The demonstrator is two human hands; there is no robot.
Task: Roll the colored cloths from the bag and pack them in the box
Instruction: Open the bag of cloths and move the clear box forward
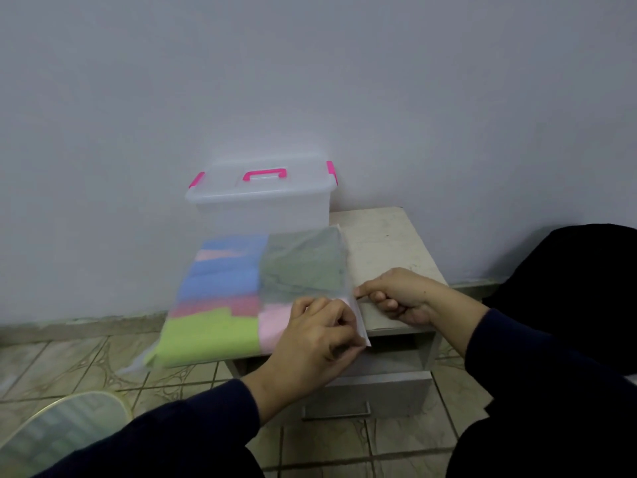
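Bag (pixel 275 291) of cloths (pixel 220 288) lies flat on surface (pixel 386 243), overhanging its left edge, mouth toward the person. Left hand (pixel 317 336) and right hand (pixel 396 294) each grip the bag's right edge in a pinch, likely to pull it open. Box (pixel 262 198) sits behind, lid on, so not ready for packing.

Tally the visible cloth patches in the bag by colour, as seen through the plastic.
Through the bag, which both hands pinch at its edge (left hand, right hand):
Blue cloth: 2
Pink cloth: 2
Lime green cloth: 1
Dark green cloth: 1
Red cloth: 1
Total: 7 patches; blur may hide more.
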